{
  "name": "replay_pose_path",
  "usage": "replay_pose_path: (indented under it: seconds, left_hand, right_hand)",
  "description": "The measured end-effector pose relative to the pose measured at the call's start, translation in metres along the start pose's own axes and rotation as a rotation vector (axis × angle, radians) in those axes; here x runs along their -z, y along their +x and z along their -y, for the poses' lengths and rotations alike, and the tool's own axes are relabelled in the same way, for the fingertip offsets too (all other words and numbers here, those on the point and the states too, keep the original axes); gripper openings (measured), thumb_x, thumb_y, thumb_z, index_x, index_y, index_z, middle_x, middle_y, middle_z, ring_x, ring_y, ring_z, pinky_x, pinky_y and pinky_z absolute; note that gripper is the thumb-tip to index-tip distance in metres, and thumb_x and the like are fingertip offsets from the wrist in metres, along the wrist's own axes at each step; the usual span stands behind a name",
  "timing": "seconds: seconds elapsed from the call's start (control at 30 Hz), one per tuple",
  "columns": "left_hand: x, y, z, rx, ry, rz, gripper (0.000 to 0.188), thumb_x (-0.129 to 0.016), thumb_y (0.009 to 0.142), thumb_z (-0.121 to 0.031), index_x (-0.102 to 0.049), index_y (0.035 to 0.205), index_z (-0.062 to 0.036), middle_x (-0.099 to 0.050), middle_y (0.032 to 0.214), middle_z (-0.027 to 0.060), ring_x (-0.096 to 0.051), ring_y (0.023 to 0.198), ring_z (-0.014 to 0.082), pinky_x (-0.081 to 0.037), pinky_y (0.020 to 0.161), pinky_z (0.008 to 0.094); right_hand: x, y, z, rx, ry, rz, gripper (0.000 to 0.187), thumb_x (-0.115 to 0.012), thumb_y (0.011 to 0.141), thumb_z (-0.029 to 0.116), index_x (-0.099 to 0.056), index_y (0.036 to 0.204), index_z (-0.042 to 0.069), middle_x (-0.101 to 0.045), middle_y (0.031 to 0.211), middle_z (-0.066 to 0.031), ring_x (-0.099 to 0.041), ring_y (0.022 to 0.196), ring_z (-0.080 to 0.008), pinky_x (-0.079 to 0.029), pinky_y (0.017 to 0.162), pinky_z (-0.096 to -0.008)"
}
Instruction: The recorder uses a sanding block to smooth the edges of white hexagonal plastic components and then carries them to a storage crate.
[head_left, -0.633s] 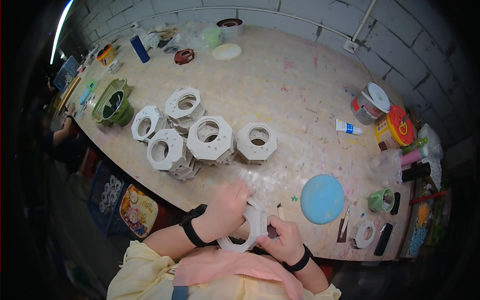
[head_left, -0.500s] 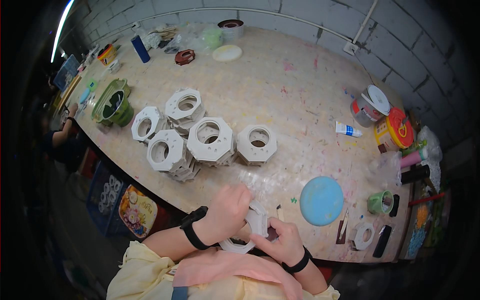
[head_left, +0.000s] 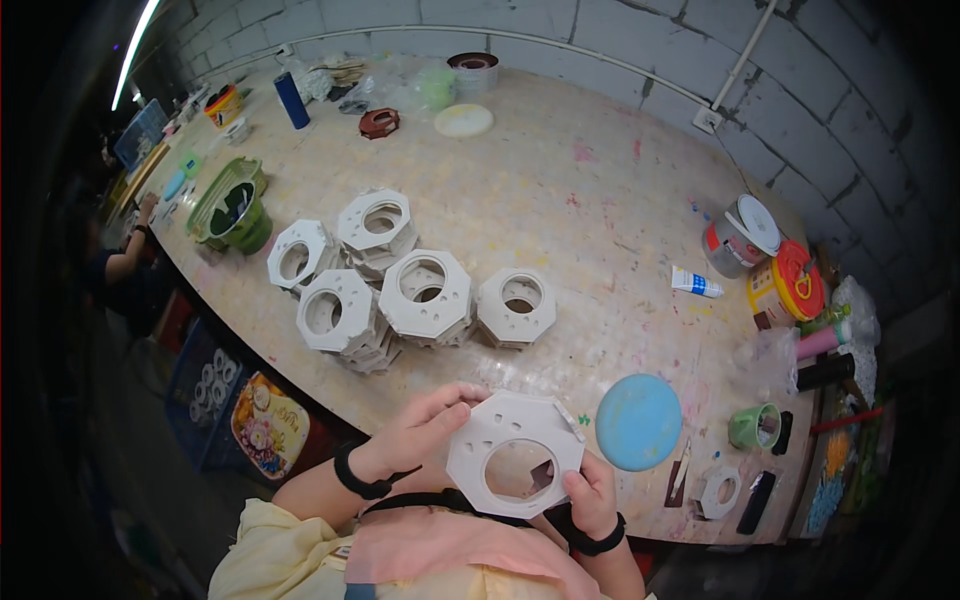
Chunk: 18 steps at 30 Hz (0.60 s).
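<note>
A white octagonal piece (head_left: 512, 415) with a large round hole and several small notches is held up close in front of me. My left hand (head_left: 428, 432) grips its upper left edge, thumb in front and fingers along the rim. On the lower right edge my right hand (head_left: 593, 497) is closed, its thumb pressed on the face. Through the round hole shows a small dark brown flat scrap (head_left: 541, 476) near my right fingers, which are partly hidden behind the piece. Beyond, stacks of similar white octagonal pieces (head_left: 428, 290) stand on the table.
Right of my hands lie a blue round disc (head_left: 639, 422), a thin cutting tool (head_left: 681, 470), another octagonal piece (head_left: 718, 492) and a green cup (head_left: 754, 427). Buckets (head_left: 741, 236) stand far right, a green basket (head_left: 238, 205) at left. A co-worker's arm (head_left: 130, 255) reaches the table's left edge.
The octagonal piece has been raised and turned so its face is toward me. My left hand has opened from a fist into a grip on its edge; my right hand has moved slightly right and down.
</note>
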<state>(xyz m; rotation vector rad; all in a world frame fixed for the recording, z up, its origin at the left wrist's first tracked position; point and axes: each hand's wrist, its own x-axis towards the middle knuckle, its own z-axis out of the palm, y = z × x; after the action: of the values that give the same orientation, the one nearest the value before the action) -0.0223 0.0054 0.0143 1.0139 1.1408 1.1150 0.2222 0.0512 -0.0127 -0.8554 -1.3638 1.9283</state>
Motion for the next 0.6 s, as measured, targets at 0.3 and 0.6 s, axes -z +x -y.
replay_pose_path:
  seconds: [0.3,0.6]
  left_hand:
    - [-0.005,-0.01,0.006,0.098,-0.253,0.054,0.036,-0.041,0.096,-0.023,-0.043,0.124,-0.0003,-0.054,0.099,0.001,-0.05,0.08,0.0057,-0.043,0.066,0.0225]
    - [-0.012,-0.011,0.011,0.03,-0.282,0.073,0.04,-0.046,0.093,-0.012,-0.036,0.129,0.0017,-0.054,0.101,0.0056,-0.052,0.078,0.0074,-0.043,0.062,0.0223]
  right_hand:
    - [0.005,-0.002,-0.018,0.043,0.038,-0.049,0.043,-0.054,0.085,0.034,-0.055,0.1,-0.006,-0.06,0.087,-0.008,-0.055,0.078,-0.0128,-0.045,0.071,-0.0247]
    - [0.004,-0.002,-0.011,0.069,0.138,-0.11,0.035,-0.05,0.087,0.031,-0.052,0.092,-0.004,-0.059,0.082,-0.0111,-0.063,0.069,-0.0193,-0.05,0.062,-0.0282]
